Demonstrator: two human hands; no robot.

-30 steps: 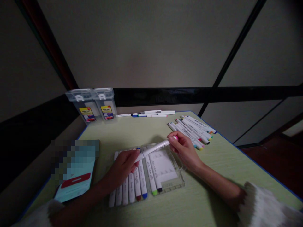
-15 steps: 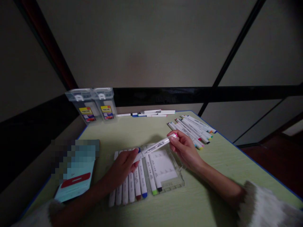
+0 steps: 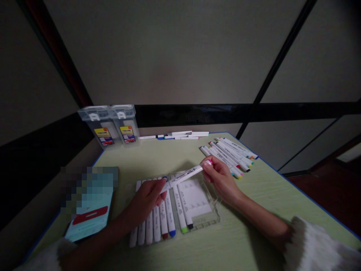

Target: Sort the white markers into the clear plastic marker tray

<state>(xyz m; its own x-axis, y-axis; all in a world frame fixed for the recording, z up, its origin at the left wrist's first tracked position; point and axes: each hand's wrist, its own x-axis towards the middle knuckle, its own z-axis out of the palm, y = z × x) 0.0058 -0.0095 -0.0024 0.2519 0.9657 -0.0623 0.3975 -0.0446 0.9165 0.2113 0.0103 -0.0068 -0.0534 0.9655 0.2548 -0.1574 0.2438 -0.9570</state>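
My left hand (image 3: 149, 192) pinches the near end of a pink-ended marker (image 3: 186, 175), tilted above the clear marker case (image 3: 216, 217); my right hand (image 3: 220, 175) grips its pink end. Light, even pressure should hold it steady, printing up.

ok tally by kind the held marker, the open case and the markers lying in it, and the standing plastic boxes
Held marker: 1
Open case: 1
Markers in it: 8
Standing plastic boxes: 2
Total: 12
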